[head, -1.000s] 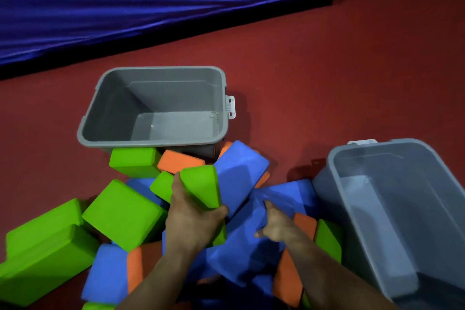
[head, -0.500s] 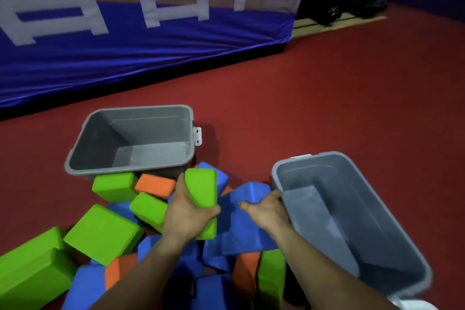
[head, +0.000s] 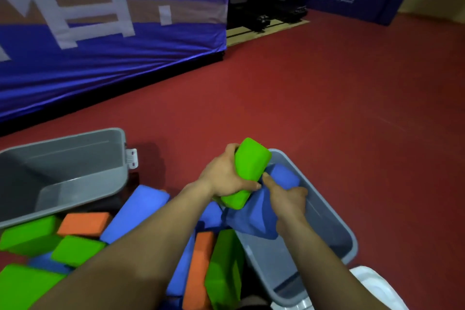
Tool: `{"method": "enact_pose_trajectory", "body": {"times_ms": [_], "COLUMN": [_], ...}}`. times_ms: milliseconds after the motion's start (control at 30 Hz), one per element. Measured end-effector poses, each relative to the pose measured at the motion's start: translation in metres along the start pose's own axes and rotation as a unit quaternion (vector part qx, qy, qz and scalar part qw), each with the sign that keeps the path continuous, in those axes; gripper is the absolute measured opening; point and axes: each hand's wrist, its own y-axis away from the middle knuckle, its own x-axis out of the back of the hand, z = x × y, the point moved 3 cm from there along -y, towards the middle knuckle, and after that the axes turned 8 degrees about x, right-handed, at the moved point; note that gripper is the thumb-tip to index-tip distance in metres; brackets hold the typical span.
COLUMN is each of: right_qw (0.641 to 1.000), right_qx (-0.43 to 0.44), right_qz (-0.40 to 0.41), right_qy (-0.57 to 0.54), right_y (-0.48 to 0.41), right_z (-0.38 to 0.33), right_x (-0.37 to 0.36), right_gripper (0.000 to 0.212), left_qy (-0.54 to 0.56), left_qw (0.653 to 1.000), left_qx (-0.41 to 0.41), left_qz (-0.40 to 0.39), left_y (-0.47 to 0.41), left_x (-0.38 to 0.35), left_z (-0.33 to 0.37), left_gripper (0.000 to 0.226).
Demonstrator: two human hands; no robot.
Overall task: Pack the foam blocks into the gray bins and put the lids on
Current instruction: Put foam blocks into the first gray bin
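While the left hand (head: 224, 178) wraps its fingers and thumb round a green block (head: 249, 163), that block hangs tilted in the middle of the frame, above the far left corner of the right bin (head: 351, 234). Just to its right, the right hand (head: 288, 199) grips a blue block (head: 251, 220), with the forefinger stretched toward the green one. The blue block lies aslant across the left rim of the right bin, partly inside it. Whether the rounded blue end further in is the same block, I cannot tell. The two held blocks touch or nearly touch.

At the left of the frame stands the left bin (head: 63, 142), gray, open and holding no blocks, with a white latch (head: 131, 158) on its right end. Both bins rest on the red floor (head: 327, 95), well apart from each other.

Between and below the bins lies the pile of loose blocks (head: 136, 209): blue, orange and green ones, heaped against one another in the lower left and partly hidden by the forearms. An orange block (head: 198, 267) and a green one beside it stand on end against the left wall of the right bin.

A blue banner (head: 125, 58) with white lettering fills the upper left. A white thing (head: 372, 284) shows at the lower right, cut off by the frame edge.
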Motion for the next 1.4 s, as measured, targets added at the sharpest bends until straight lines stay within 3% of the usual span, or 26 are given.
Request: {"method": "enact_pose_trajectory", "body": {"times_ms": [267,567,700,833,900,1033,1167,1267,1400], "right_qw": [0.993,0.984,0.981,0.979,0.975,0.975,0.976,0.979,0.980], "right_qx": [-0.048,-0.148,-0.177,-0.195,-0.210,-0.204,-0.201,-0.192,-0.150], "right_qz": [0.112,0.087,0.075,0.066,0.070,0.080,0.061,0.006,-0.046], "right_qy": [-0.002,-0.049,-0.041,-0.003,0.016,0.044,0.060,0.073,0.122], "right_y": [-0.090,-0.162,-0.174,-0.183,-0.187,-0.204,-0.212,-0.202,-0.169], "right_z": [0.039,0.135,0.180,0.213,0.230,0.260,0.260,0.257,0.232], "right_x": [-0.011,-0.092,-0.132,-0.169,-0.183,-0.205,-0.201,-0.185,-0.166], "right_gripper": [0.086,0.089,0.077,0.080,0.080,0.084,0.085,0.091,0.101], "left_qy": [0.075,-0.008,-0.029,-0.173,-0.272,-0.423,-0.432,-0.390,-0.309], "left_qw": [0.987,0.969,0.976,0.981,0.957,0.890,0.893,0.915,0.948], "left_qx": [-0.058,0.021,0.070,-0.051,-0.096,-0.142,-0.104,-0.087,-0.061], "left_qz": [-0.127,-0.245,-0.202,-0.066,-0.015,0.097,0.071,0.059,0.047], "left_y": [-0.120,-0.232,-0.246,-0.250,-0.252,-0.260,-0.263,-0.243,-0.209], "left_x": [-0.083,-0.140,-0.162,-0.186,-0.206,-0.226,-0.226,-0.226,-0.193], "left_z": [-0.004,-0.092,-0.141,-0.182,-0.204,-0.218,-0.203,-0.190,-0.186], "left_gripper": [0.106,0.080,0.046,0.058,0.068,0.065,0.062,0.052,0.065]}}
